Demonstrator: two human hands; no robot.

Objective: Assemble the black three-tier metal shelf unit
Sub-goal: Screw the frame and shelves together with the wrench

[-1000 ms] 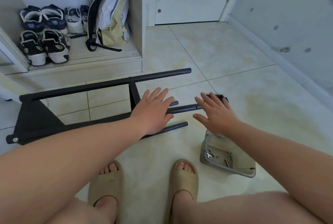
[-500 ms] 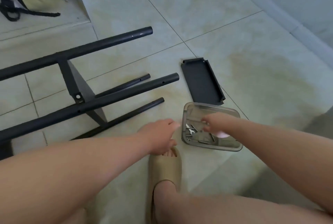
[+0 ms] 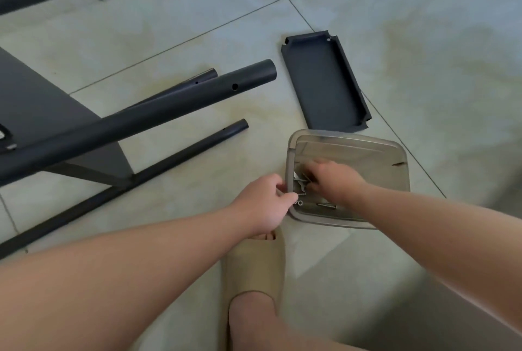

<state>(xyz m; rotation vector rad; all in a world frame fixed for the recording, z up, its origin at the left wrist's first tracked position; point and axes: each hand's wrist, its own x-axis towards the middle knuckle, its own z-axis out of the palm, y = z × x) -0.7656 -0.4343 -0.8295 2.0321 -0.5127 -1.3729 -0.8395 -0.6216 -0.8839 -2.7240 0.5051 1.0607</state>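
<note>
— Fingers (image 3: 275, 185) of the left hand (image 3: 264, 205): how are they seen?
— They are curled, and the left rim of the clear plastic container (image 3: 391, 158) is pinched between them and the thumb.
— And the right hand (image 3: 336, 181)?
— It is lowered inside the container, over the loose screws (image 3: 324, 205). Its fingers are blurred, so it cannot be told whether anything is grasped.
— Where is the shelf unit found?
— It is laid in parts on the tiled floor (image 3: 423, 54). 1 thick black tube (image 3: 169, 107) is stretched from the left edge toward the centre, and holes are seen near its open end. 1 near thin rod (image 3: 180, 153) is laid on the person's side of it, and 1 far thin rod (image 3: 204, 76) is partly hidden behind it. 1 dark panel (image 3: 42, 96) is seen under the tube at the left. 1 small black tray (image 3: 324, 82) is set open side up just beyond the container.
— Anything else?
— 1 beige slipper (image 3: 254, 268) is worn on a foot just below the left hand.
</note>
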